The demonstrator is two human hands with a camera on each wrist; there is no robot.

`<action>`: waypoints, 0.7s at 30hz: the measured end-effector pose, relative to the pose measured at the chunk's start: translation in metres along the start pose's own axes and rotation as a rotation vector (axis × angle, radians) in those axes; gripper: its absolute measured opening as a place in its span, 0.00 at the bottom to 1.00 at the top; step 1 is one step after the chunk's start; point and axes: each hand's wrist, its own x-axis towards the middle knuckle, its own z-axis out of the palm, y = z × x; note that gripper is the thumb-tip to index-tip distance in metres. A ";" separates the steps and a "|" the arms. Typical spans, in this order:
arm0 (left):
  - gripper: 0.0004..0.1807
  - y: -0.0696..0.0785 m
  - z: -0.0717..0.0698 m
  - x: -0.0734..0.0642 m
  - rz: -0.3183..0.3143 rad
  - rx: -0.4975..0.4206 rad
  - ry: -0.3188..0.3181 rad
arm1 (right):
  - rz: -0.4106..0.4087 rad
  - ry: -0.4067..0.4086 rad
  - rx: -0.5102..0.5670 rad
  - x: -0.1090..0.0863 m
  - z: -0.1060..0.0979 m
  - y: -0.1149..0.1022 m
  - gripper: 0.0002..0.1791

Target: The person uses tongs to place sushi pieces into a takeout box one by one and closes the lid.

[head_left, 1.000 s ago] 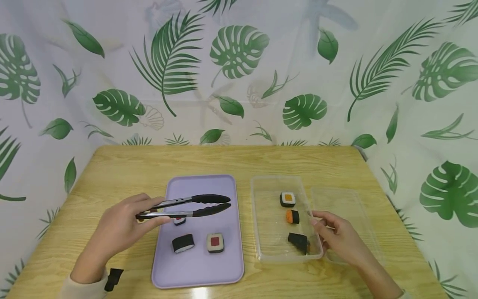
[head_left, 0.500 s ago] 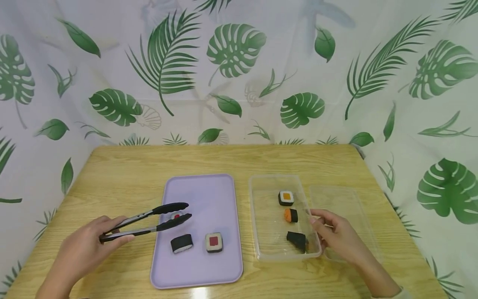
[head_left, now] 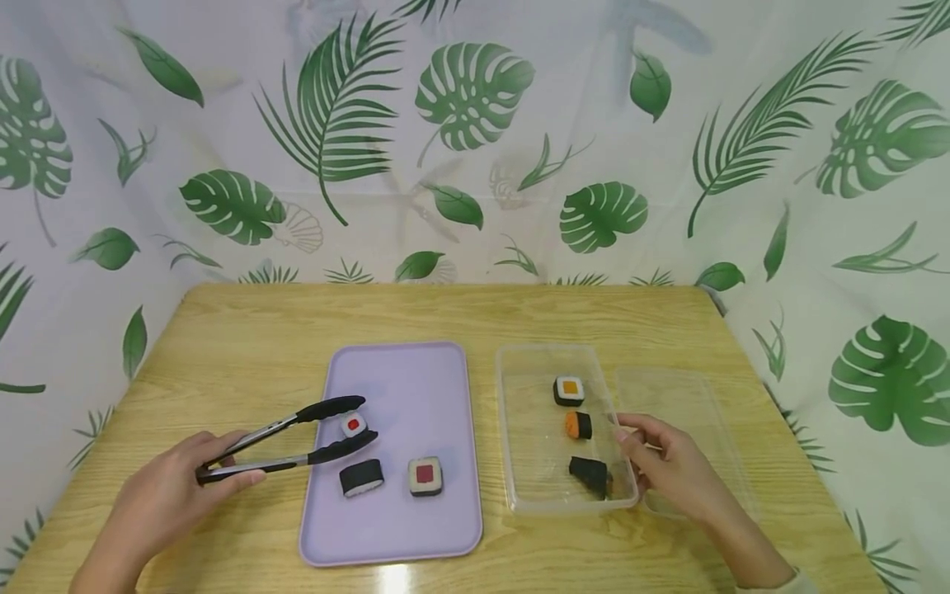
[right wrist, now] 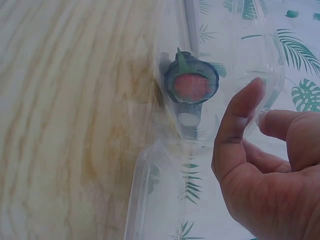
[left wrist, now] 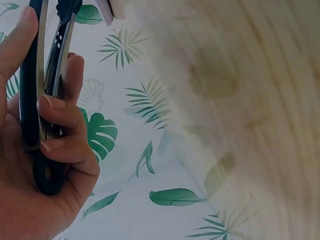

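Note:
My left hand (head_left: 166,487) grips metal tongs (head_left: 330,407) with black ends. Their spread tips lie to either side of a small sushi roll (head_left: 354,424) with a red centre on the lilac tray (head_left: 401,379). In the left wrist view, fingers curl round the tongs' handle (left wrist: 31,100). A black-wrapped sushi piece (head_left: 361,478) and a larger red-centred roll (head_left: 425,477) lie nearer the tray's front. At the right, my right hand (head_left: 671,462) pinches the side wall of a clear plastic container (head_left: 534,445).
Inside the container are a yellow-centred roll (head_left: 568,391), an orange-and-black piece (head_left: 578,425) and a black cone-shaped roll (head_left: 590,476). A flat clear lid (head_left: 698,412) lies on the wooden table (head_left: 475,318) to its right. Leaf-patterned cloth (head_left: 475,223) stands behind and at both sides.
The left hand has drawn the tongs left and down, from over the tray's middle to around the small red-centred roll, their tips now wider apart. The right hand stays at the container.

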 end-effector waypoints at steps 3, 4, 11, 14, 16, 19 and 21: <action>0.36 -0.002 0.001 0.000 -0.005 -0.003 0.000 | -0.010 -0.005 -0.001 0.000 0.000 0.000 0.32; 0.36 -0.002 0.001 0.000 -0.006 -0.002 -0.002 | -0.013 -0.006 -0.001 0.001 0.000 0.000 0.32; 0.35 -0.005 0.002 -0.001 -0.001 0.013 0.007 | -0.011 -0.011 0.009 0.001 0.000 0.000 0.33; 0.34 -0.005 0.002 -0.001 0.007 0.016 0.023 | -0.007 -0.006 0.008 0.002 0.001 0.000 0.32; 0.34 -0.005 0.003 -0.002 0.015 0.014 0.035 | -0.007 -0.006 0.007 0.002 0.001 0.000 0.32; 0.33 -0.003 0.004 -0.002 0.028 0.015 0.050 | -0.009 -0.008 0.006 0.002 0.001 0.001 0.32; 0.32 -0.002 0.006 -0.002 0.032 0.013 0.057 | -0.007 -0.008 0.005 0.002 0.000 0.001 0.32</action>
